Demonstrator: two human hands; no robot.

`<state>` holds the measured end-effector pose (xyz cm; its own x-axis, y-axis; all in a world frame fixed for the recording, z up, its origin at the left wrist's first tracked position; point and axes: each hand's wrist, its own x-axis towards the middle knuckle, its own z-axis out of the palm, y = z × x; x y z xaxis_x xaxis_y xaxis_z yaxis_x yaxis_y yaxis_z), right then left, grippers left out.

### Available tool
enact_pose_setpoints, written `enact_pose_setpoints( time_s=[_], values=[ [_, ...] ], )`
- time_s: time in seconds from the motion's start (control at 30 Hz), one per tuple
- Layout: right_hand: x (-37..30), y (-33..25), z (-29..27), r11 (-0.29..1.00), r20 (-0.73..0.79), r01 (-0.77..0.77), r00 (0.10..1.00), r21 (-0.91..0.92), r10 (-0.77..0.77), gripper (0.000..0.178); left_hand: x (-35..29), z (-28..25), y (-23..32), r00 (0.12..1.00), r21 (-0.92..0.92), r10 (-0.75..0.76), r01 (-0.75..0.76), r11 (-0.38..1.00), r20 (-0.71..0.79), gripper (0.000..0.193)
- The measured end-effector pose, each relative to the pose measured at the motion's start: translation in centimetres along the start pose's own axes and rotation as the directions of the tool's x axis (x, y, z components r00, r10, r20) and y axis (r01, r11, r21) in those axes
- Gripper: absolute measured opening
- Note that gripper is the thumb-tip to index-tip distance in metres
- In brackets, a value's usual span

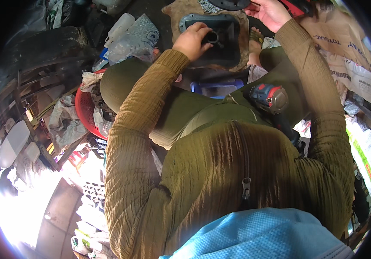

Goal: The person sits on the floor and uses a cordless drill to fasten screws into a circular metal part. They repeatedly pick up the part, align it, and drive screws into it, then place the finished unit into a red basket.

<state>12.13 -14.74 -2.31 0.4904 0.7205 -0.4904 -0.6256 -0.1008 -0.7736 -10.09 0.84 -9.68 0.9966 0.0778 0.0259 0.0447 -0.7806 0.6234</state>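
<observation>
My left hand [190, 42] is closed on a small dark ring-shaped part [212, 37] above a dark rectangular metal pan [230, 58]. The fingers curl over the part, so some of it is hidden. Beyond the pan's far right corner, my right hand [269, 15] pinches the edge of a black round plate [230, 3], cut off by the top of the picture. Next to that plate sits a pile of small silvery pieces [209, 6], too small to name. The pan rests on a worn brown sheet [174, 15].
A cordless drill [267, 97] lies on my lap. Below the pan is a blue plastic frame [215, 87]. Clear plastic bags [135, 41] and a red basket [86, 110] are at my left. Paper sacks [341, 41] stand at my right, near a red object [295, 7].
</observation>
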Motion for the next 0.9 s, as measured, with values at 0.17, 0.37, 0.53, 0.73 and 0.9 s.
enact_pose_setpoints(
  time_s=[0.17, 0.37, 0.53, 0.73, 0.9],
  values=[
    [-0.3, 0.7, 0.0, 0.994, 0.03, -0.052, 0.998, -0.1, 0.056, 0.013, 0.6, -0.8, 0.3, 0.999, -0.008, -0.053, 0.053, 0.999, 0.006, 0.048],
    [-1.1, 4.7, 0.4, 0.898, 0.2, -0.2, 0.934, -0.393, 0.295, 0.033, 1.9, -5.9, -1.1, 0.788, -0.778, -0.504, 0.547, 0.309, 0.353, 0.034],
    [-0.8, 8.7, 0.4, 0.859, 0.023, -0.284, 0.946, -0.425, 0.324, 0.031, 1.5, -3.8, -1.8, 0.759, -0.644, -0.51, 0.633, 0.43, 0.405, 0.031],
    [-0.1, 9.3, 0.0, 0.839, -0.042, -0.281, 0.954, -0.467, 0.296, 0.034, 2.1, -1.2, -2.9, 0.759, -0.543, -0.58, 0.633, 0.552, 0.296, 0.028],
    [-0.2, 9.2, 0.2, 0.839, -0.039, -0.255, 0.962, -0.481, 0.27, 0.039, 2.0, -0.9, -2.5, 0.786, -0.54, -0.591, 0.582, 0.608, 0.182, 0.028]
  ],
)
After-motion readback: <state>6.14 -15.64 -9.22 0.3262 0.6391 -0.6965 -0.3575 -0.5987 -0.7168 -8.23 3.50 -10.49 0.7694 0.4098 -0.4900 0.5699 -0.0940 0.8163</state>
